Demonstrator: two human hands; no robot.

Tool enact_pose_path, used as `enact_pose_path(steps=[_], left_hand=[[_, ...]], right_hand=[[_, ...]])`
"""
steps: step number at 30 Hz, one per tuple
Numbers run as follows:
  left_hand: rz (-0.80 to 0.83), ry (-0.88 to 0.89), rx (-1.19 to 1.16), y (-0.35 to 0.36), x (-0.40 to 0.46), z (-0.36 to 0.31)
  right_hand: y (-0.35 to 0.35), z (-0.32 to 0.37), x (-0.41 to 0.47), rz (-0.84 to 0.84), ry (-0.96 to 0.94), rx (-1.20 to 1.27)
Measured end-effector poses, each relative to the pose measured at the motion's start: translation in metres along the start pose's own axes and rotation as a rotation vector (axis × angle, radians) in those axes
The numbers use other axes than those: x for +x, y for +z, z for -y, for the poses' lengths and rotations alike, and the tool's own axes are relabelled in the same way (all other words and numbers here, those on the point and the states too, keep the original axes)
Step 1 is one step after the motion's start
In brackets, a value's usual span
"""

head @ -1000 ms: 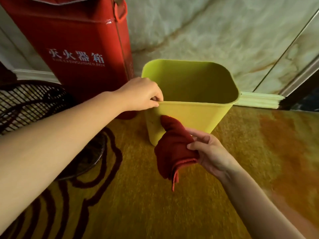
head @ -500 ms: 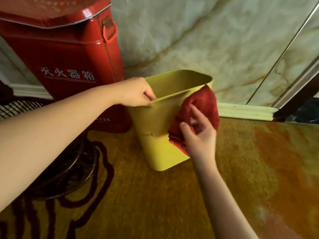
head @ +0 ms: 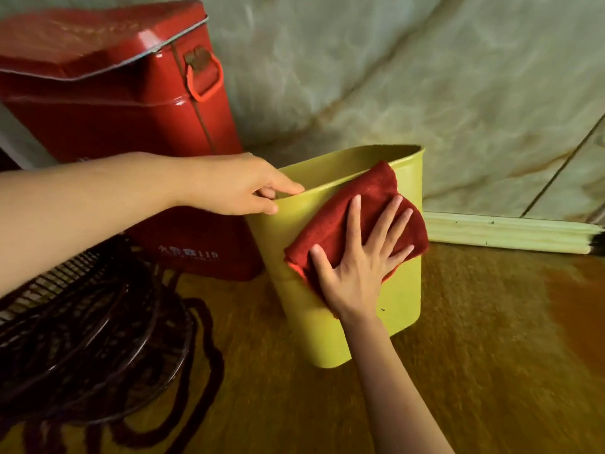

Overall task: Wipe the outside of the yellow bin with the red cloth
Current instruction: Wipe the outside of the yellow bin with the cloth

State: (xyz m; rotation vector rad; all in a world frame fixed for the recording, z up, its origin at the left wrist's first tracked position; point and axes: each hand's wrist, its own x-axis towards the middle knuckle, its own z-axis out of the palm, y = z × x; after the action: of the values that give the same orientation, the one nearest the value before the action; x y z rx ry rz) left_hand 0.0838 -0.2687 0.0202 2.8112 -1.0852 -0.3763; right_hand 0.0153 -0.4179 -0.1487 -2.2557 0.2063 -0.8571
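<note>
The yellow bin (head: 401,299) stands on the carpet in the middle of the view, tilted away from me. My left hand (head: 240,186) pinches its near left rim, thumb outside and fingers inside. The red cloth (head: 330,231) lies spread against the bin's near outer wall, just under the rim. My right hand (head: 358,267) presses flat on the cloth with its fingers spread, holding it to the wall. The bin's far side is hidden.
A red metal fire-extinguisher box (head: 108,103) stands close to the bin's left. A dark wire fan guard (head: 82,326) sits at the lower left. A marbled wall (head: 409,67) and pale skirting board (head: 504,232) run behind. The yellow-orange carpet (head: 474,355) spreads to the right.
My right hand brought the cloth up from below the bin onto its outer wall and now lies flat on it. The bin has tilted and turned under my left hand.
</note>
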Motion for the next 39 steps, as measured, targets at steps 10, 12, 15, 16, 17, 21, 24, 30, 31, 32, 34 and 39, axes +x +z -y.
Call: enact_pose_path(steps=[10, 12, 15, 16, 17, 21, 24, 30, 31, 32, 34, 39], left_hand=[[-0.054, 0.009, 0.025, -0.003, 0.013, 0.018], [-0.07, 0.021, 0.021, -0.002, 0.015, 0.012], [-0.043, 0.036, 0.031, -0.005, 0.017, 0.001], [-0.024, 0.057, 0.032, -0.005, 0.018, -0.003], [-0.018, 0.077, 0.026, -0.005, 0.021, -0.008], [0.012, 0.139, -0.062, -0.006, 0.034, -0.028], [0.009, 0.079, -0.252, 0.002, 0.02, -0.027], [-0.068, 0.019, -0.28, 0.008, 0.009, -0.027], [-0.072, 0.036, -0.267, 0.004, 0.017, -0.039], [-0.073, 0.048, -0.26, 0.0, 0.027, -0.052], [-0.057, 0.078, -0.258, -0.01, 0.045, -0.076], [-0.078, 0.168, -0.146, -0.014, 0.09, -0.136]], right_hand=[[0.011, -0.066, -0.04, 0.013, 0.464, 0.052], [0.007, -0.061, -0.04, -0.006, 0.555, 0.096], [0.005, -0.023, -0.025, -0.007, 0.286, 0.111], [0.004, -0.011, -0.017, -0.003, 0.127, 0.091], [0.002, -0.004, -0.007, -0.003, -0.011, 0.063], [-0.017, -0.033, 0.026, 0.027, -0.034, 0.132], [-0.033, -0.087, 0.012, 0.096, 0.425, 0.245], [-0.035, -0.073, -0.022, 0.208, 0.451, 0.324], [-0.04, -0.061, -0.02, 0.186, 0.372, 0.33], [-0.045, -0.05, -0.016, 0.155, 0.287, 0.346], [-0.058, -0.029, -0.011, 0.089, 0.145, 0.353], [-0.076, -0.024, -0.001, -0.168, 0.034, 0.021]])
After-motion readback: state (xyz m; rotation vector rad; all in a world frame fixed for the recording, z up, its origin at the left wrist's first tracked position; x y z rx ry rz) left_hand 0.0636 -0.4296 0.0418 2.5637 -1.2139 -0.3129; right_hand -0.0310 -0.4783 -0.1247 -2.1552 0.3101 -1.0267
